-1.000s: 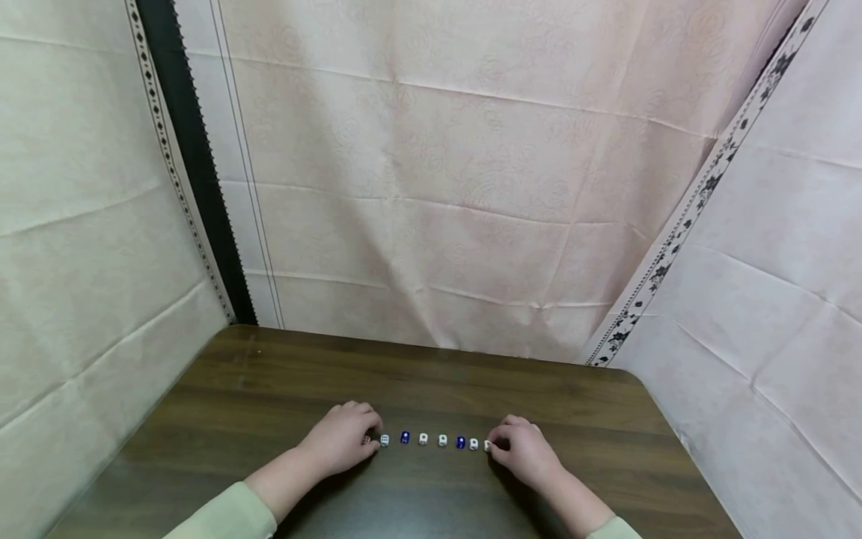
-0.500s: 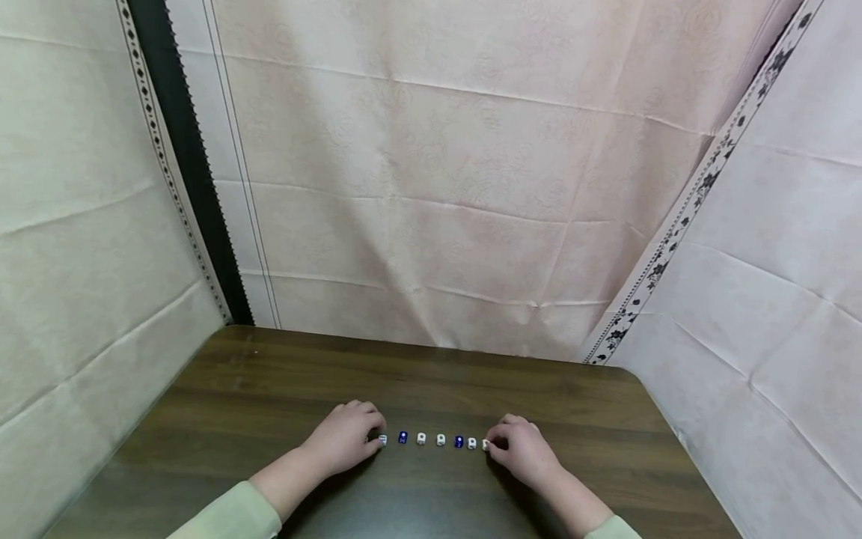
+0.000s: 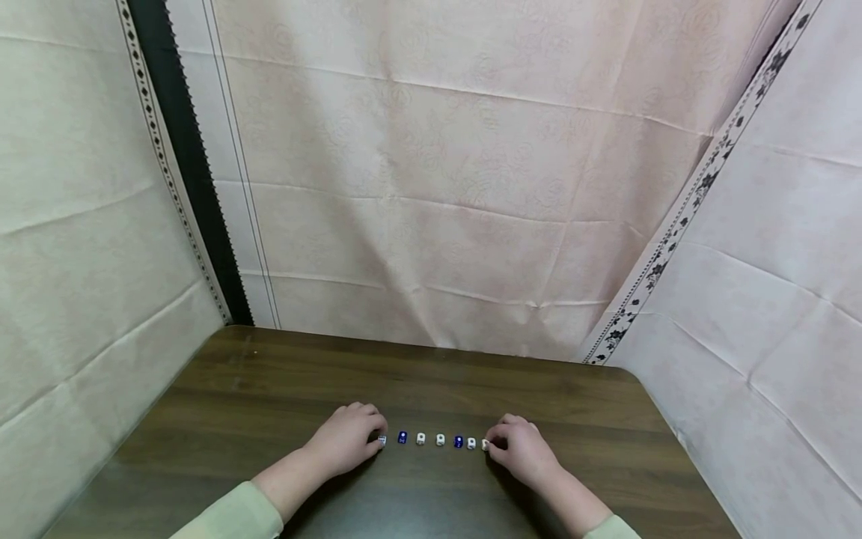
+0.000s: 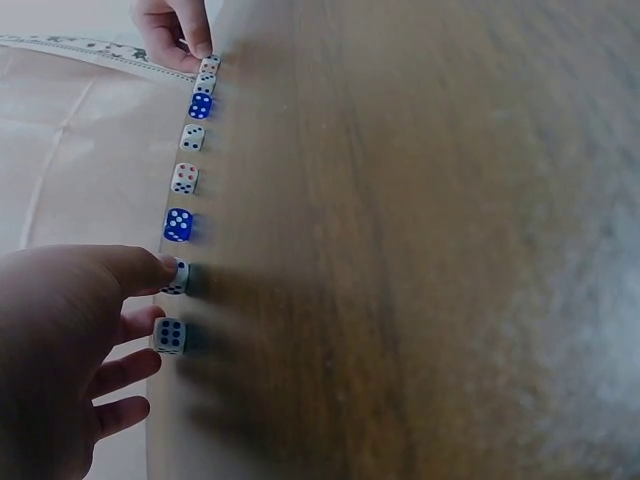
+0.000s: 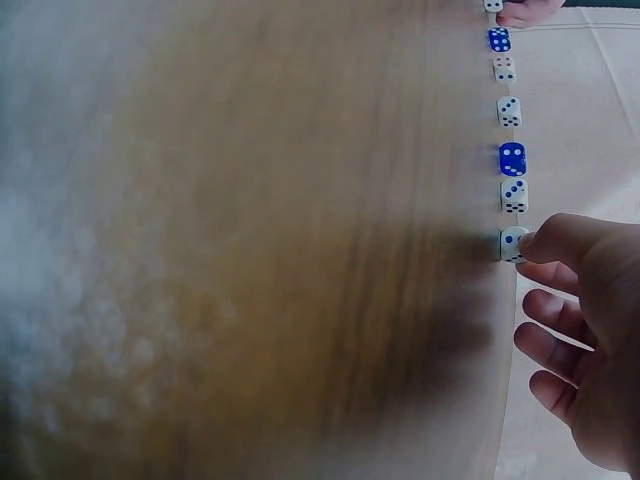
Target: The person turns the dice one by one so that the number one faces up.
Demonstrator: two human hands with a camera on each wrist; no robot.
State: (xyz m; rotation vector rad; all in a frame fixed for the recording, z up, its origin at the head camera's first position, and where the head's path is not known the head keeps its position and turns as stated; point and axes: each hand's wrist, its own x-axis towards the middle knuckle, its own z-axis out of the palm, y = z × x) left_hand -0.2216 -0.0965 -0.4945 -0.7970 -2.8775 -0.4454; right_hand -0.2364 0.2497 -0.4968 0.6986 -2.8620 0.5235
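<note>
A row of small dice runs across the wooden table. My left hand is at the row's left end, thumb and fingers pinching a white die. Another white die sits beside my fingers in the left wrist view; the hand hides it from the head view. At the right end, my right hand pinches a white die between thumb and index finger, its other fingers loosely curled. Between the hands stand a blue die, two spaced white dice, another blue die and a white die.
The dark wooden table has rounded far corners. Pale patterned cloth hangs behind it, with more cloth at both sides. A black strip runs down the left corner. On the right side, the dice stand closer together.
My left hand has shifted slightly right along the row, from around the end die to the second one, covering the end die in the head view. The right hand keeps its place.
</note>
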